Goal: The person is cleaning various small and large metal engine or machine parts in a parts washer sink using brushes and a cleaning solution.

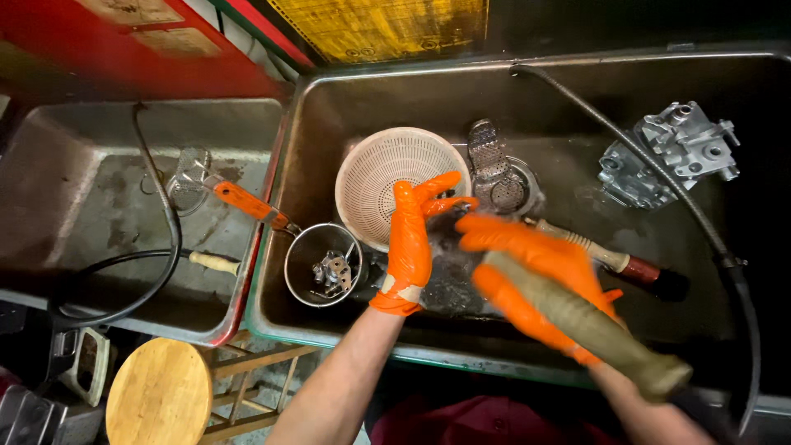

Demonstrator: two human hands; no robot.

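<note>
Two orange-gloved hands: right hand (pixel 527 264) fingers clamp a worn tan brush handle (pixel 593 330); left hand (pixel 414 239) fingers spread.

A single view comes from a camera worn on the person's head, looking steeply down from above and just in front of the body. It faces the right-hand sink (pixel 346 107), which fills most of the picture, with its near rim at the lower edge. The left-hand sink (pixel 66 173) runs off the left side. It sits close: both forearms enter from the bottom. A wooden stool (pixel 161 395) shows below the near rim.
</note>
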